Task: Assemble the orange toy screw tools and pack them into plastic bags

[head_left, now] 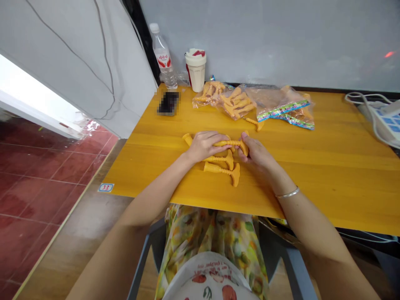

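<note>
My left hand (204, 145) is closed on the shaft of an orange T-shaped piece (229, 143), which has a ribbed stem and a wide curved crosspiece. My right hand (253, 151) grips that same piece at its crosspiece end, so it lies level between both hands. Two similar orange pieces rest on the table just below: one (230, 159) lies partly under my left hand, and the nearer one (222, 169) is fully visible. Further orange ends (187, 139) stick out behind my left hand; the rest of them is hidden.
Clear plastic bags of orange pieces (238, 103) lie at the back of the yellow table (328, 166), with a loose piece (258, 125) before them. A phone (168, 103), a water bottle (162, 56) and a cream cup (196, 71) stand back left. A white power strip (386, 118) with cables lies right.
</note>
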Available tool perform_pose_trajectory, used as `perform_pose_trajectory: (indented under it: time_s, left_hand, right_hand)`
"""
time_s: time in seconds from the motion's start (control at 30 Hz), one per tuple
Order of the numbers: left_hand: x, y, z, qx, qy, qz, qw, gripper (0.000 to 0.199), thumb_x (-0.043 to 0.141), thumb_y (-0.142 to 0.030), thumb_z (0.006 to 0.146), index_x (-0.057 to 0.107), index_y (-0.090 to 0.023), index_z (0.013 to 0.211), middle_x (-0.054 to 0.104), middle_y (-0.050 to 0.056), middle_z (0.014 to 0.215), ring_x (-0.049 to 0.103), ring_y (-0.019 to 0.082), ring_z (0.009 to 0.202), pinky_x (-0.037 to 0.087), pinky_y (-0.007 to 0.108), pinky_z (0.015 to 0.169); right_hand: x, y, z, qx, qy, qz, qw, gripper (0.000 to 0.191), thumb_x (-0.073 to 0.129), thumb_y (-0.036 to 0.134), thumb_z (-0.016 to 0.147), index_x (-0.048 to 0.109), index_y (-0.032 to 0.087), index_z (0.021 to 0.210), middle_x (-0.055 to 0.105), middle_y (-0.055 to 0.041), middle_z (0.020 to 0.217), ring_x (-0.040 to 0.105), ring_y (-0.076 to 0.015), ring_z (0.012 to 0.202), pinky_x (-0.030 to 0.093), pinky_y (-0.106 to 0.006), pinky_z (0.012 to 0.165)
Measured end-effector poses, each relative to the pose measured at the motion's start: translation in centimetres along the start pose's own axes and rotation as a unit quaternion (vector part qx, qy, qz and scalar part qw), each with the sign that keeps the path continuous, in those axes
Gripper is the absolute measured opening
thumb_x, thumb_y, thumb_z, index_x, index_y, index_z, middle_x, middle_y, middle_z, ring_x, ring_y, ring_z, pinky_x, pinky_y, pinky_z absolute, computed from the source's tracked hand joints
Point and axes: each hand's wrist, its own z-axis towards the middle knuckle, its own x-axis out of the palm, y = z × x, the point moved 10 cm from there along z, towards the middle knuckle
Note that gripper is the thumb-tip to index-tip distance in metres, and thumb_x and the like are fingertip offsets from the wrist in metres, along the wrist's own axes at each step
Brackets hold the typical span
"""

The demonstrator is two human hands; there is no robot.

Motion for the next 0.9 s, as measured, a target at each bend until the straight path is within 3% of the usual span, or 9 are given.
perform_pose_trajectory:
  time_s: [0.13, 0.23, 0.37, 0.43, 0.5, 0.57, 0.67, 0.8, 0.9]
  left_hand:
    - [0.3, -0.2, 0.0, -0.001, 0.008, 0.006, 1.000, 0.038, 0.056, -0.053, 0.095, 0.073, -0.019, 0.096, 0.077, 0.005, 0.083, 0.070, 0.014, 0.070, 0.052, 0.026, 0.068]
    - [0.0, 0.4, 0.3, -0.023, 0.008, -0.009, 1.000, 0.039, 0.057, -0.055, 0.094, 0.072, -0.019, 0.097, 0.076, 0.006, 0.087, 0.071, 0.016, 0.076, 0.053, 0.027, 0.072]
    - [-3.4, 4.6, 0.1, -0.137, -0.089, 0.011, 0.986, 0.037, 0.052, -0.053, 0.097, 0.066, -0.019, 0.107, 0.073, 0.007, 0.100, 0.068, 0.018, 0.092, 0.051, 0.030, 0.085]
    - [-4.5, 7.1, -0.4, -0.189, -0.110, 0.042, 0.975, 0.033, 0.052, -0.048, 0.098, 0.064, -0.020, 0.111, 0.071, 0.007, 0.102, 0.065, 0.019, 0.095, 0.050, 0.032, 0.087]
    - [-3.8, 9.1, -0.6, -0.221, -0.073, 0.070, 0.970, 0.027, 0.057, -0.043, 0.095, 0.066, -0.019, 0.106, 0.071, 0.007, 0.098, 0.063, 0.021, 0.093, 0.050, 0.034, 0.087]
    - [-2.0, 10.6, -0.7, -0.249, -0.008, 0.093, 0.964, 0.021, 0.065, -0.037, 0.090, 0.069, -0.019, 0.098, 0.070, 0.009, 0.095, 0.063, 0.024, 0.090, 0.050, 0.036, 0.085]
    - [0.9, 11.7, -0.9, -0.272, 0.070, 0.106, 0.954, 0.016, 0.071, -0.033, 0.083, 0.073, -0.019, 0.091, 0.068, 0.011, 0.095, 0.064, 0.025, 0.087, 0.051, 0.038, 0.082]
    - [2.8, 11.1, -0.6, -0.240, 0.109, 0.081, 0.961, 0.018, 0.075, -0.036, 0.080, 0.075, -0.020, 0.088, 0.070, 0.009, 0.084, 0.064, 0.023, 0.082, 0.051, 0.035, 0.081]
    - [3.5, 10.5, -0.8, -0.235, 0.163, 0.078, 0.955, 0.021, 0.076, -0.037, 0.079, 0.077, -0.021, 0.093, 0.072, 0.009, 0.087, 0.065, 0.024, 0.086, 0.050, 0.035, 0.083]
  right_hand:
    - [0.8, -0.9, 0.1, 0.033, 0.036, 0.058, 0.997, 0.063, 0.045, 0.081, 0.084, 0.056, 0.021, 0.069, 0.039, 0.0060, 0.039, 0.020, -0.0074, 0.033, 0.014, -0.026, 0.037]
    - [0.6, -0.9, 0.4, 0.025, 0.031, 0.077, 0.996, 0.064, 0.043, 0.083, 0.084, 0.056, 0.021, 0.072, 0.043, 0.0052, 0.041, 0.024, -0.0076, 0.033, 0.017, -0.026, 0.037]
    - [-2.4, -0.2, 1.2, -0.029, -0.060, 0.094, 0.993, 0.068, 0.038, 0.088, 0.081, 0.058, 0.022, 0.082, 0.056, 0.0014, 0.053, 0.041, -0.0104, 0.040, 0.029, -0.026, 0.042]
    - [-4.6, -0.2, 1.6, -0.053, -0.117, 0.087, 0.988, 0.067, 0.040, 0.087, 0.081, 0.059, 0.022, 0.086, 0.060, 0.0006, 0.059, 0.047, -0.0108, 0.045, 0.034, -0.025, 0.046]
    - [-6.9, -0.7, 2.0, -0.072, -0.171, 0.066, 0.980, 0.064, 0.043, 0.083, 0.083, 0.060, 0.022, 0.089, 0.062, 0.0001, 0.064, 0.049, -0.0110, 0.049, 0.037, -0.025, 0.050]
    - [-9.1, -1.1, 2.3, -0.099, -0.220, 0.011, 0.970, 0.059, 0.044, 0.078, 0.086, 0.060, 0.022, 0.090, 0.064, -0.0014, 0.071, 0.052, -0.0122, 0.054, 0.041, -0.027, 0.055]
    - [-11.6, -0.7, 2.5, -0.165, -0.285, -0.156, 0.931, 0.046, 0.048, 0.064, 0.090, 0.062, 0.020, 0.094, 0.070, -0.0082, 0.086, 0.061, -0.0181, 0.072, 0.049, -0.035, 0.073]
    - [-12.3, -0.3, 3.0, -0.221, -0.300, -0.372, 0.850, 0.030, 0.047, 0.038, 0.093, 0.066, 0.017, 0.104, 0.072, -0.0158, 0.109, 0.063, -0.0271, 0.102, 0.043, -0.050, 0.098]
    - [-12.2, -1.1, 3.6, -0.197, -0.276, -0.449, 0.827, 0.035, 0.048, 0.028, 0.091, 0.065, 0.016, 0.119, 0.068, -0.0164, 0.125, 0.058, -0.0302, 0.117, 0.039, -0.054, 0.104]
